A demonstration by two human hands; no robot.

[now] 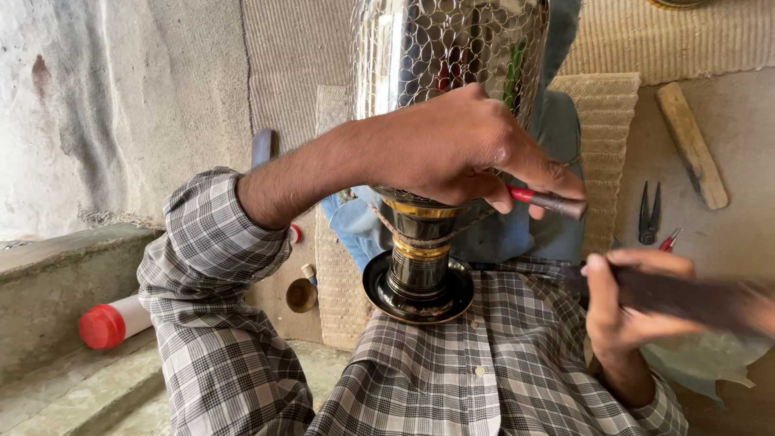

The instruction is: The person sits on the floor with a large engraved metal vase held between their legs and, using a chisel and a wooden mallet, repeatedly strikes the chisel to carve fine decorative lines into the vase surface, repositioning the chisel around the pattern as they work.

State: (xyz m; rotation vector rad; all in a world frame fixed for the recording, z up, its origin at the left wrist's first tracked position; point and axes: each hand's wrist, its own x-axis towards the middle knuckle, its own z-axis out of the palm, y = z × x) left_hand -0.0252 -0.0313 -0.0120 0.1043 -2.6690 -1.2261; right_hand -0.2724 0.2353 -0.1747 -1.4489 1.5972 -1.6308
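Left hand (pixel 452 145) was closed around a short punch-like tool (pixel 549 200) with a red band, its dark tip pressed toward the lower belly of a tall polished metal vessel (pixel 440 56). The vessel lay tilted back, its black-and-gold flared foot (pixel 418 282) propped against the person's checked shirt (pixel 484 363) and its hammered, scale-patterned body running away over the lap. Right hand (pixel 622 311) was clenched around the handle of a dark hammer (pixel 694 295), which showed blurred and level, just to the right of the punch.

Judging from this, the main risk was a glancing blow: the thumb and fingers sat close around the punch head, so a strike slightly off line could have caught them. The vessel rested only on the body and lap, not clamped, so a hard hit could have rolled it and let the tip skid, scarring the polished face. Out on the floor's right side lay pliers (pixel 650 211) and a wooden stick (pixel 692 144), well apart; a red-capped white bottle (pixel 113 321) sat on the step at far left.
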